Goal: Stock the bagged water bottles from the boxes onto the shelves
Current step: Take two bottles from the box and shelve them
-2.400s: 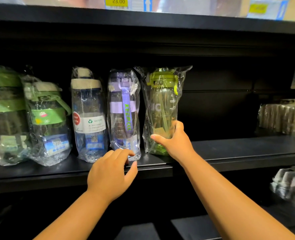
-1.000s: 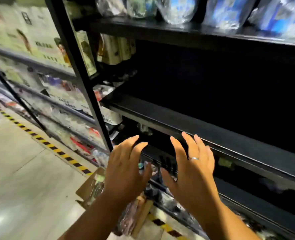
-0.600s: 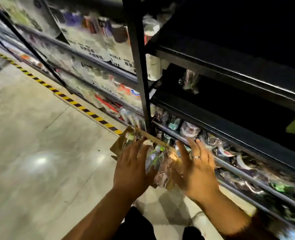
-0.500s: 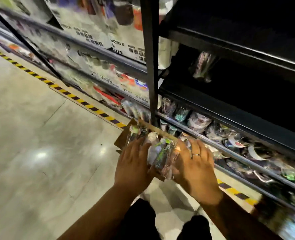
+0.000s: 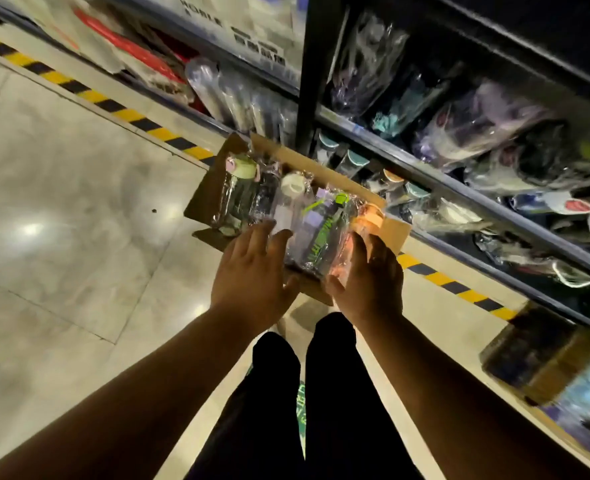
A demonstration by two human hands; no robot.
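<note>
Clear-bagged bottles (image 5: pixel 316 226), purple, orange, green-capped, fill the cardboard box (image 5: pixel 394 229).

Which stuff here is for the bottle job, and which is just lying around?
For the job: cardboard box, bagged bottles inside it, left hand, right hand, shelf.
Just lying about: striped floor tape, white boxed goods on the next rack.

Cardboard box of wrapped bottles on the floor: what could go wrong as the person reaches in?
The bagged bottles lie packed side by side in glossy plastic, so one could slip from the left hand or right hand, or drag a neighbour out. The cardboard box sits on the floor by the person's legs, so a step might kick it.
</note>
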